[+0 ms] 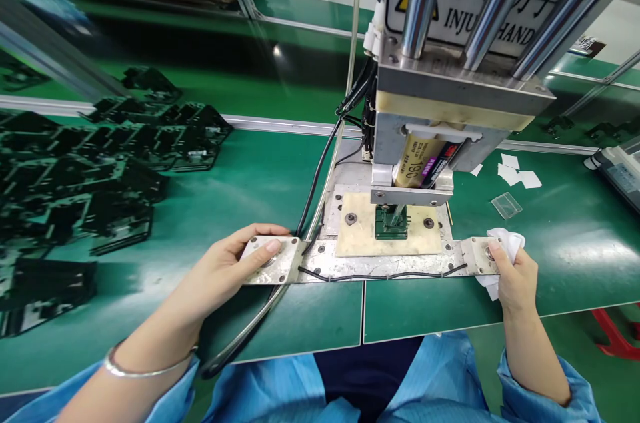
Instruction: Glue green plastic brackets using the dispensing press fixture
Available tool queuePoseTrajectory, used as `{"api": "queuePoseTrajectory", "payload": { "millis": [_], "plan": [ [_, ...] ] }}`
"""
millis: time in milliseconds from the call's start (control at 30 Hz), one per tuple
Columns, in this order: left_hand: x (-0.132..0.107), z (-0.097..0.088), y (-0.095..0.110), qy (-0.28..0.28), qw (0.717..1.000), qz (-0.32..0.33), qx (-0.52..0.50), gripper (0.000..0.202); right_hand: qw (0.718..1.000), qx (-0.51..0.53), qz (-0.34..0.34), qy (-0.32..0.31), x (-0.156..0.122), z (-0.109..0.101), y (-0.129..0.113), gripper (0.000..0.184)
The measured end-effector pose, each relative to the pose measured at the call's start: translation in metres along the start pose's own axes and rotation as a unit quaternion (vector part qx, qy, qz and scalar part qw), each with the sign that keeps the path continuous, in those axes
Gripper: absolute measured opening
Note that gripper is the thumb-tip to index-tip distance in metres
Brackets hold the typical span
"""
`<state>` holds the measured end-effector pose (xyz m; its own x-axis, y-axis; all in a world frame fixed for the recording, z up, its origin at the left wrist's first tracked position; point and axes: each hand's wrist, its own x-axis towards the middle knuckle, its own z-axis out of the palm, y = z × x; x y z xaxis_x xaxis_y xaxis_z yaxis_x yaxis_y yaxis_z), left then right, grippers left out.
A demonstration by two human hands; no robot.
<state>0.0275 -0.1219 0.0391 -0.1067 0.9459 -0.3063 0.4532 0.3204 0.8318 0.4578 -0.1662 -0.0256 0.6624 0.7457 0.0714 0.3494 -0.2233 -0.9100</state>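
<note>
1. Left hand (225, 269): open and lying on the left end of a bolted metal bar (380, 261), thumb pressed on the metal, not clenched.
2. Right hand (515, 276): clenched around a crumpled white wipe (510, 243), against the bar's right end, beside a bolt head.
3. Metal bar: lying across the green surface (300, 176), along the front of a beige plate (360, 236), with a thin black cable (385, 275) running along it.
4. Above the beige plate: a press head (450, 93) carrying a labelled adhesive cartridge (420, 163), with a small green fixture (393, 226) beneath.
5. Farther left on the surface: dark circuit boards (100, 176), laid out in overlapping rows.
6. Beyond the right hand: white paper scraps (513, 171) and a clear plastic sleeve (506, 205).
7. On the left wrist: a silver bangle (145, 369), just above a blue sleeve (150, 396).
</note>
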Motion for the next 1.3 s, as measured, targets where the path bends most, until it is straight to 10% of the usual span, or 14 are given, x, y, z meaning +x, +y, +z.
{"api": "queuePoseTrajectory", "payload": {
  "millis": [1033, 1300],
  "plan": [
    [0.006, -0.003, -0.008, -0.015, 1.000, 0.002, 0.015, 0.067, 1.000, 0.005, 0.000, 0.002, -0.001, 0.000, 0.002, 0.057],
    [0.005, -0.024, 0.040, -0.014, 0.968, 0.055, 0.243, 0.078, 1.000, 0.001, 0.022, -0.003, -0.001, -0.010, -0.005, 0.062]
  ]
}}
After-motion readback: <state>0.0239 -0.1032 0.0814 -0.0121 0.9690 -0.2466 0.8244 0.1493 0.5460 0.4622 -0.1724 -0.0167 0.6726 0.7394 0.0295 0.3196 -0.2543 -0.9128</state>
